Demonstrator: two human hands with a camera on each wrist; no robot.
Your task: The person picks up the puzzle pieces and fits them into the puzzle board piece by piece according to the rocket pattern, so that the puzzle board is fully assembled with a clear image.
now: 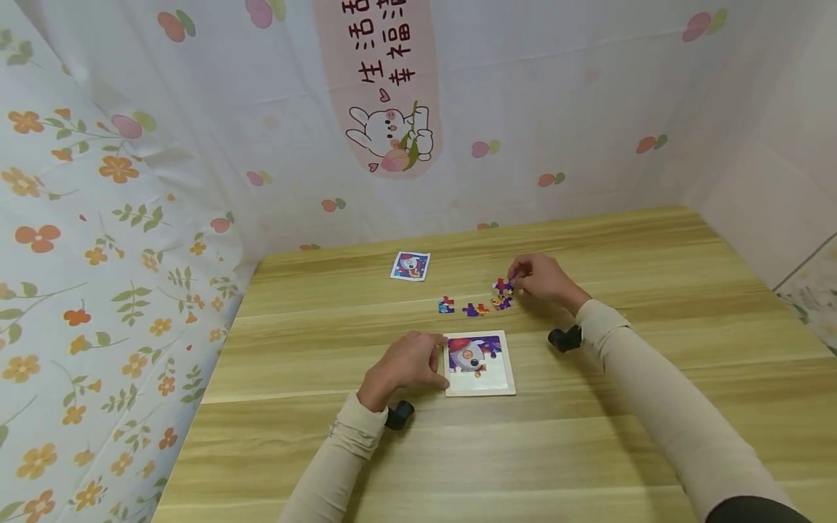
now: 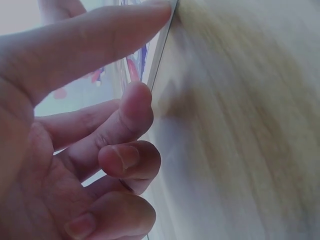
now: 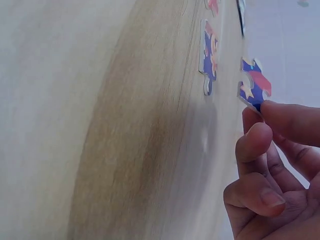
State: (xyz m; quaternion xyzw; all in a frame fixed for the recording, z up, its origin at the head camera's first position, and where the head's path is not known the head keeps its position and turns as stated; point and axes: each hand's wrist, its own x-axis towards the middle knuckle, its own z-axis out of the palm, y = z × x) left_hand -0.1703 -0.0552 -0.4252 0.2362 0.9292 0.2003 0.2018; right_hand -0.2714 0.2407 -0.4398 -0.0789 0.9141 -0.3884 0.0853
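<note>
My right hand point(image 1: 541, 279) pinches a purple and red jigsaw piece point(image 3: 256, 84) between thumb and index finger, raised over the table in the right wrist view. Close by lie three loose jigsaw pieces, a blue and red one point(image 1: 447, 306), a purple and orange one point(image 1: 474, 311) and another purple and orange one point(image 1: 501, 302). My left hand point(image 1: 408, 361) touches the left edge of the square puzzle board point(image 1: 480, 393), thumb and index fingertip spread apart along it. Assembled pieces point(image 1: 466, 353) fill the board's upper part; its lower part shows bare white.
A small printed picture card point(image 1: 410, 266) lies farther back on the wooden table point(image 1: 327, 305). Behind the table hangs a patterned white cloth point(image 1: 523, 87), and a floral cloth point(image 1: 85, 290) hangs along the left side.
</note>
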